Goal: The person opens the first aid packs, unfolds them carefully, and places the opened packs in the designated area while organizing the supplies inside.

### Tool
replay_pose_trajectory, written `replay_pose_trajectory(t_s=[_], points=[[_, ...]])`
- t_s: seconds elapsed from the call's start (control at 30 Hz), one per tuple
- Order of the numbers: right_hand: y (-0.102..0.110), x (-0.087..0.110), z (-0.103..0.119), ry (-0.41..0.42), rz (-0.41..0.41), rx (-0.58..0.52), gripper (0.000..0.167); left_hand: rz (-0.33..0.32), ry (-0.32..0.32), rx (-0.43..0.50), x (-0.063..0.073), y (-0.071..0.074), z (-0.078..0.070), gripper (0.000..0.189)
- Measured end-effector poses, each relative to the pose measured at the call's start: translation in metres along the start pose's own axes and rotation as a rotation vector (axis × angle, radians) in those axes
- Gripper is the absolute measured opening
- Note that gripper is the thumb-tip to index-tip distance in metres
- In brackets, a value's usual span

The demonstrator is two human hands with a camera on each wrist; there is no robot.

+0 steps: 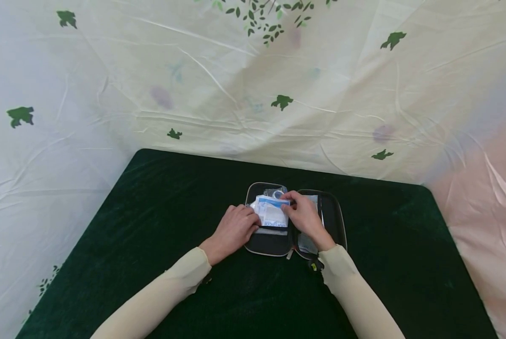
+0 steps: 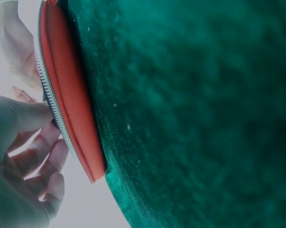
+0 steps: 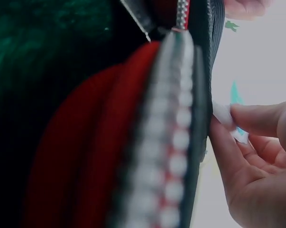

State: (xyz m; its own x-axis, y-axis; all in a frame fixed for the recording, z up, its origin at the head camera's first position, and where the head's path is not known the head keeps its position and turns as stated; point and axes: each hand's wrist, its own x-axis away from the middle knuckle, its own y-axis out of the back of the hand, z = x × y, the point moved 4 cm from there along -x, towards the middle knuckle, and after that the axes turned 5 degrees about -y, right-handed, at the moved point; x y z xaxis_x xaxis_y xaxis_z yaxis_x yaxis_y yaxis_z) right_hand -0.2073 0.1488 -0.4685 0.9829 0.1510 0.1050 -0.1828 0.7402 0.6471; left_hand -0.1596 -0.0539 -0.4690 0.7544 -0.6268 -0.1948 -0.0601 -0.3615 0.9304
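Note:
A zip case [image 1: 267, 247] lies unfolded on the table, black inside and red outside, its red shell [image 2: 71, 95] showing in the left wrist view. In its left half sits a white packet [image 1: 274, 214] with a blue band and printing that seems to read "surgical". My right hand [image 1: 305, 214] pinches the packet's upper right corner between thumb and fingers; a bit of white and blue shows there in the right wrist view. My left hand [image 1: 236, 226] holds the case's left edge, thumb on the rim [image 2: 57, 114] and fingers curled behind; its exact grip is partly hidden.
A clear bag with a white ring-shaped roll [image 1: 277, 193] lies behind the packet. Greyish packs [image 1: 308, 243] sit in the case's right half. A zip pull [image 1: 289, 254] hangs at the front. Dark green cloth [image 1: 172, 197] covers the table, with patterned curtains [image 1: 236, 94] behind.

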Motion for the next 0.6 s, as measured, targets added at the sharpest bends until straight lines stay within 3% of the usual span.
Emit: replay_pose_trajectory(t_s=[0.17, 0.37, 0.6], points=[[-0.0025, 0.0014, 0.0008, -0.009, 0.059, 0.056, 0.022, 0.010, 0.001, 0.008, 0.0003, 0.0011, -0.0003, 0.010], [-0.0046, 0.0052, 0.0060, 0.037, 0.105, 0.156, 0.021, 0.009, 0.003, 0.005, 0.0002, 0.0006, 0.0001, 0.012], [-0.0074, 0.0078, 0.0084, 0.055, 0.193, 0.159, 0.019, 0.002, 0.002, -0.002, -0.0011, -0.0006, 0.0003, 0.011]])
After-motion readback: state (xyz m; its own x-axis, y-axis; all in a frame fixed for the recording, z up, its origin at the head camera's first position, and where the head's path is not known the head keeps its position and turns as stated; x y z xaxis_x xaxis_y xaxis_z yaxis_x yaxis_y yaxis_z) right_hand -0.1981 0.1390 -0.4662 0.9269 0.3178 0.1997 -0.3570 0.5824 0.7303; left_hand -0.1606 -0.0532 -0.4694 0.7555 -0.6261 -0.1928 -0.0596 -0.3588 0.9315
